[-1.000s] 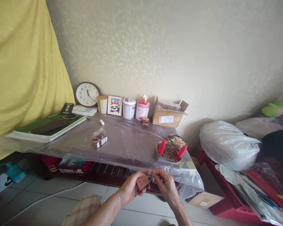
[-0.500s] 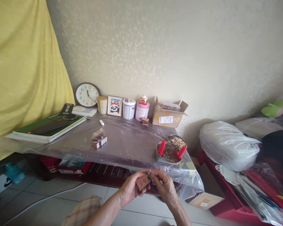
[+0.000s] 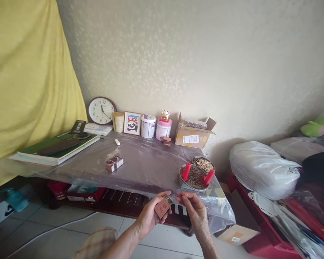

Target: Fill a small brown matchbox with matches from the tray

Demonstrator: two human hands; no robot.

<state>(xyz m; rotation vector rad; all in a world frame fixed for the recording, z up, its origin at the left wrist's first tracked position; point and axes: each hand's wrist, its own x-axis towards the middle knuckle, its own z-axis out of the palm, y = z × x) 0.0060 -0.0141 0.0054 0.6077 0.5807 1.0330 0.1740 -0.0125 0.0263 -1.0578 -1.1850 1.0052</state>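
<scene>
My left hand (image 3: 150, 216) grips a small red matchbox (image 3: 163, 208) with its drawer slid partly out, held below the table's front edge. Just to its right, my right hand (image 3: 194, 212) has thumb and forefinger pinched together near the box's open end; whatever is in the pinch is too small to see. Beyond the hands, a round metal dish (image 3: 194, 178) with dark contents and two red candles stands on the table near its right front corner. A smaller dish of matchsticks (image 3: 203, 163) sits behind it. A bundle of matchboxes (image 3: 114, 163) lies mid-table.
The low table (image 3: 145, 169) is covered in clear plastic sheet. Along the wall stand a clock (image 3: 102, 110), a framed picture (image 3: 132, 123), tins (image 3: 148, 126) and an open cardboard box (image 3: 193, 134). Books (image 3: 56, 149) lie at left. Bags (image 3: 261, 169) pile at right.
My right hand has drawn a little away from the matchbox to the right, fingers still pinched. The camera has tilted slightly, shifting the scene downward.
</scene>
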